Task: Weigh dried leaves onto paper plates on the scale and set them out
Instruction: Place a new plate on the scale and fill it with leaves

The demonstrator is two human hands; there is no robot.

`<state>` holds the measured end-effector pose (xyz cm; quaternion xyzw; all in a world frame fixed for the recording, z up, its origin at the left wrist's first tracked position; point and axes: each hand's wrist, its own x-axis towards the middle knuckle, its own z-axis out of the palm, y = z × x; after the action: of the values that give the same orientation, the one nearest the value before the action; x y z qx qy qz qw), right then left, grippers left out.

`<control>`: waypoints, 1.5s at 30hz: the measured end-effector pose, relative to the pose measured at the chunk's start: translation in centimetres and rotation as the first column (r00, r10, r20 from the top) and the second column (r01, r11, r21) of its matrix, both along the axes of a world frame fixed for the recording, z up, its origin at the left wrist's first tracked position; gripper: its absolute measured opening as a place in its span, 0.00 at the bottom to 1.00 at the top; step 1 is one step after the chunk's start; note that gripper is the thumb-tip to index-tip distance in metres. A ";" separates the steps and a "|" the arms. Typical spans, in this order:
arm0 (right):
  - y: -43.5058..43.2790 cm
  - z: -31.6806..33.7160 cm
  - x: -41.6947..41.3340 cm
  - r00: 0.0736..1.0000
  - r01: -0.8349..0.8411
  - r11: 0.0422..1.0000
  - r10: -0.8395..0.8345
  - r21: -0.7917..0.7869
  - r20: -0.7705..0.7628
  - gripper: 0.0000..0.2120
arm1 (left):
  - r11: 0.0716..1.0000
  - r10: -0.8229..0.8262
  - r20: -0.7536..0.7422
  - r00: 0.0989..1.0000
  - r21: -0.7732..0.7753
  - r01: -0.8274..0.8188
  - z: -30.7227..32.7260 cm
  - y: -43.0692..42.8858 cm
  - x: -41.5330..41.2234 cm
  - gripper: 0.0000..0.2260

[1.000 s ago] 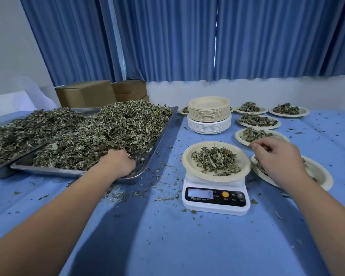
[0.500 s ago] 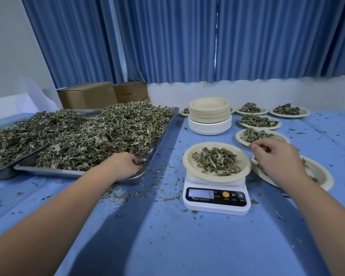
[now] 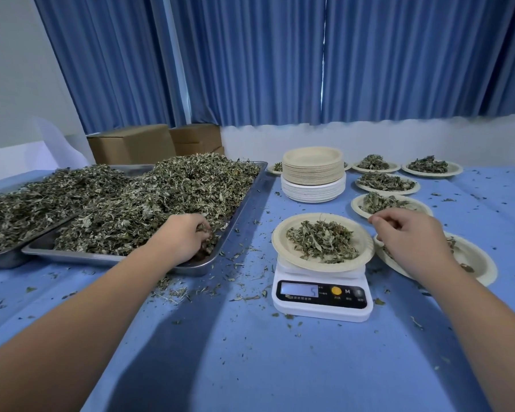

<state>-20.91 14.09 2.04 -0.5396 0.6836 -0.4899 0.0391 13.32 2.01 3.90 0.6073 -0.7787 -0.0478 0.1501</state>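
Note:
A white scale point(image 3: 321, 295) stands on the blue table, its display showing 5. On it sits a paper plate point(image 3: 280, 245) with a heap of dried leaves point(image 3: 321, 242). My left hand point(image 3: 182, 237) is in the near right corner of the metal tray point(image 3: 241, 209), fingers curled round a clump of the dried leaf pile point(image 3: 161, 200). To the right of the scale, my right hand point(image 3: 408, 236) hovers over a nearly bare paper plate point(image 3: 479, 263). Its fingers are curled, and nothing shows in them.
A second tray point(image 3: 0, 260) of leaves lies at the left. A stack of paper plates point(image 3: 312, 171) stands behind the scale. Several filled plates point(image 3: 385, 182) sit in rows at the back right. Cardboard boxes point(image 3: 131, 144) stand behind the trays. Leaf crumbs litter the cloth.
My left hand has slid a little to the right inside the tray and closed round some leaves. My right hand has hardly moved.

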 end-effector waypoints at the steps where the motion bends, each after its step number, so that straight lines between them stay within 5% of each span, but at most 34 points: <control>1: 0.0 0.0 0.0 1.000 0.000 1.000 0.000 0.003 -0.007 0.08 | 1.000 0.010 -0.025 1.000 -0.026 -0.011 0.0 -0.1 0.2 0.08; 6: -0.1 0.0 0.0 1.000 -0.001 1.000 0.001 0.006 -0.014 0.08 | 0.998 0.031 -0.059 0.998 -0.052 -0.034 0.3 -0.3 0.9 0.16; 10: 0.0 -0.1 -0.1 1.000 0.000 1.000 0.000 0.006 -0.015 0.08 | 0.995 -0.064 -0.169 0.984 0.069 0.077 0.3 -0.3 0.8 0.09; 25: 0.0 -0.1 0.0 1.000 0.001 1.000 -0.001 0.015 -0.002 0.08 | 0.966 -0.011 0.094 0.995 -0.255 0.035 0.5 -0.8 1.0 0.12; 31: 0.0 0.0 -0.1 1.000 0.002 1.000 -0.002 0.011 -0.006 0.08 | 0.960 -0.038 0.140 0.989 -0.269 0.075 0.8 -1.1 1.0 0.08; 36: -0.1 0.0 -0.1 1.000 -0.002 1.000 0.002 0.002 -0.005 0.10 | 0.977 -0.137 -0.116 0.984 -0.181 0.115 2.2 -0.5 -1.1 0.06; 41: -0.1 0.1 0.0 1.000 -0.002 1.000 0.002 -0.001 0.004 0.11 | 0.965 -0.261 -0.494 0.829 -0.166 0.205 4.7 1.7 -6.6 0.09; 45: -0.1 0.0 -0.1 1.000 0.003 1.000 -0.003 0.004 -0.017 0.11 | 0.929 -0.365 -0.515 0.776 -0.148 0.339 5.4 3.3 -11.1 0.06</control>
<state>-21.05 14.00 2.09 -0.5427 0.6857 -0.4838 0.0338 2.22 5.32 9.25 0.4098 -0.8065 -0.2237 0.3629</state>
